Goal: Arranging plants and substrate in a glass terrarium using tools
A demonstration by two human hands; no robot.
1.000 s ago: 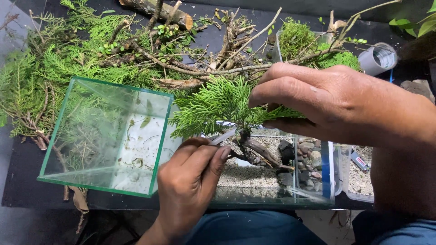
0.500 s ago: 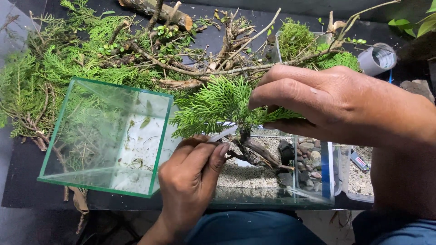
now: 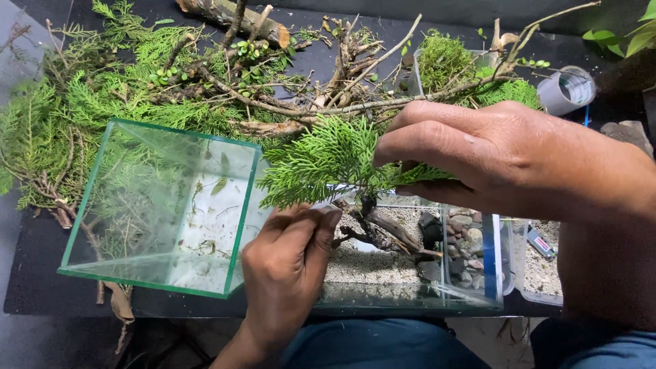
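Pinching a green cypress sprig (image 3: 328,160) between the thumb and fingers of my right hand (image 3: 492,157), I hold its stem end against the top of the little driftwood trunk (image 3: 383,229), so the foliage fans out to the left above it. My left hand (image 3: 287,263) is closed round a thin pale tool whose tip is hidden under my fingers and the leaves; I cannot tell what kind of tool it is, only that it points at the spot where sprig meets wood.

That trunk stands on pale sand inside the low glass tank (image 3: 410,301), with dark and coloured pebbles (image 3: 465,242) just to its right. Left of the trunk an empty glass box (image 3: 164,205) lies tilted on its side, and beyond it cut branches and loose greenery (image 3: 102,102) are heaped on the black table (image 3: 27,287).

As I judge it, I am in the middle of fixing this sprig as a crown on the trunk. The next move calls for a steady right hand and a fine touch from the left at the joint, without shifting the wood in the sand.
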